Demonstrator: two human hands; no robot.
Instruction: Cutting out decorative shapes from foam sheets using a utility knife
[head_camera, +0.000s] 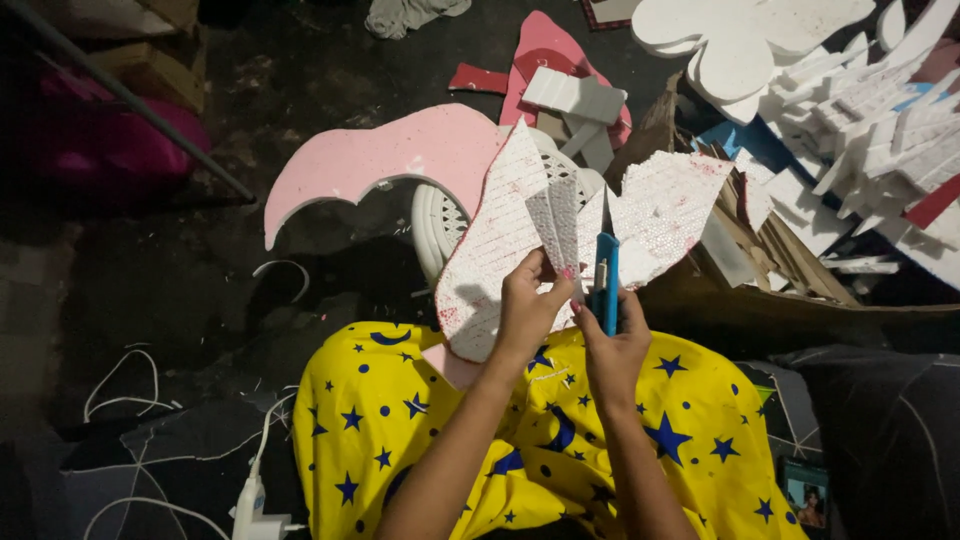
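Nearest the camera, both forearms rise over a lap covered in yellow cloth with blue stars. The left hand has its fingers closed on the lower inner edge of a white styrofoam piece with pink-speckled edges, thumb on the near face and the other fingers behind it — the foam stands tilted, its broad lower end dropping below the fingers toward the lap. The right hand is wrapped tightly round a blue utility knife, held upright; the knife's top stands just above the fingertips, against the foam. Whether the blade is in the foam cannot be told. A narrow foam strip stands between the two hands, just above the left thumb, and a second speckled foam piece spreads up and to the right of the knife.

Just beyond the fingers, behind the foam, shows a white plastic basket with slatted walls. To the left of it lies a curved pink foam shape on the dark floor. Farther right of the hands, brown cardboard leans among scraps — and beyond it, a heap of white foam offcuts with a large white lobed cutout on top. Low at the left, white cables and a charger lie on the floor.
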